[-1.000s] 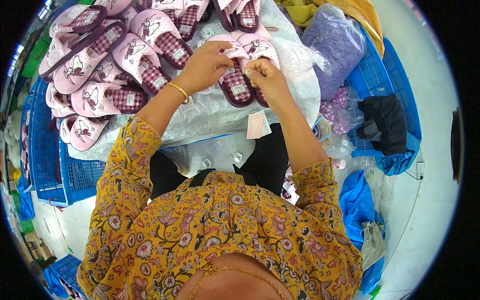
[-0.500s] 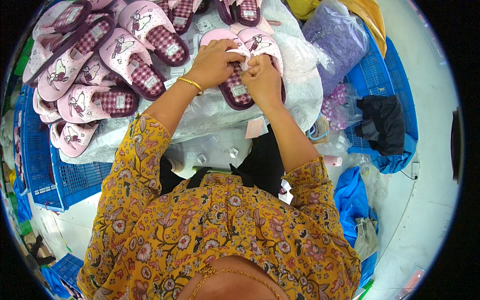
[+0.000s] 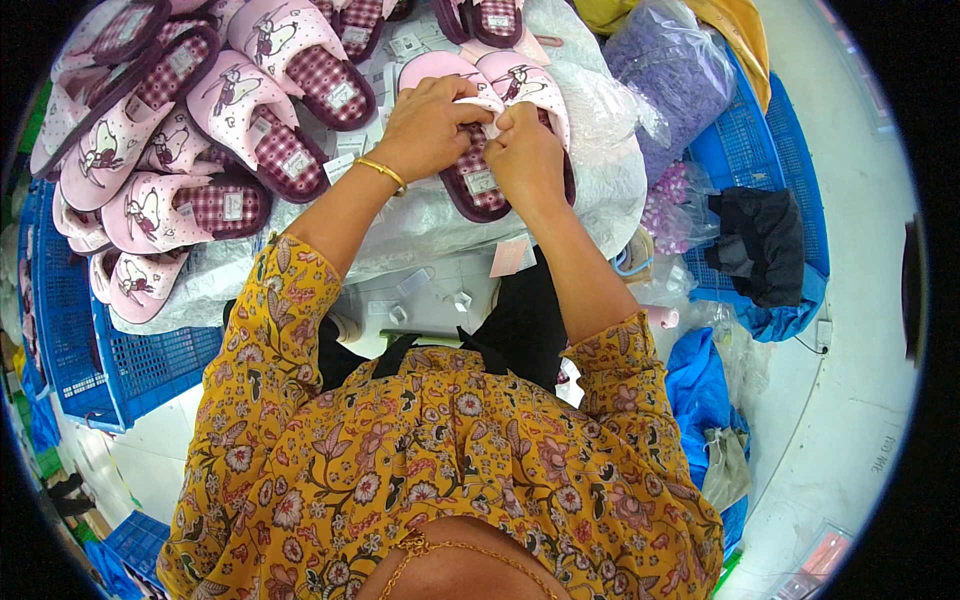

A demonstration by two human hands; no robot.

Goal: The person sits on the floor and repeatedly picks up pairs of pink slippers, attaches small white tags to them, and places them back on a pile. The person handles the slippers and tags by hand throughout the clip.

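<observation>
A pair of pink slippers (image 3: 480,182) with dark purple checked insoles lies side by side on a table covered in clear plastic. My left hand (image 3: 432,125) rests over the left slipper's upper, its thumb and fingers pinched at the inner edge. Close beside it, my right hand (image 3: 527,160) is closed with fingertips together at the gap between the two uppers. Whatever small thing the fingertips hold is hidden. A pale pink tag (image 3: 512,257) hangs at the table's near edge, below my right wrist.
Many matching slippers (image 3: 255,135) are heaped at the left of the plastic-covered table (image 3: 610,190). Blue crates stand at left (image 3: 165,365) and right (image 3: 735,150). The right one bears a bagged purple fluffy item (image 3: 665,95) and black cloth (image 3: 758,245). A blue plastic bag (image 3: 695,385) lies below.
My right fingers have shifted slightly at the gap between the uppers. My left hand keeps its place. The slipper heap appears a little further left as the view shifts.
</observation>
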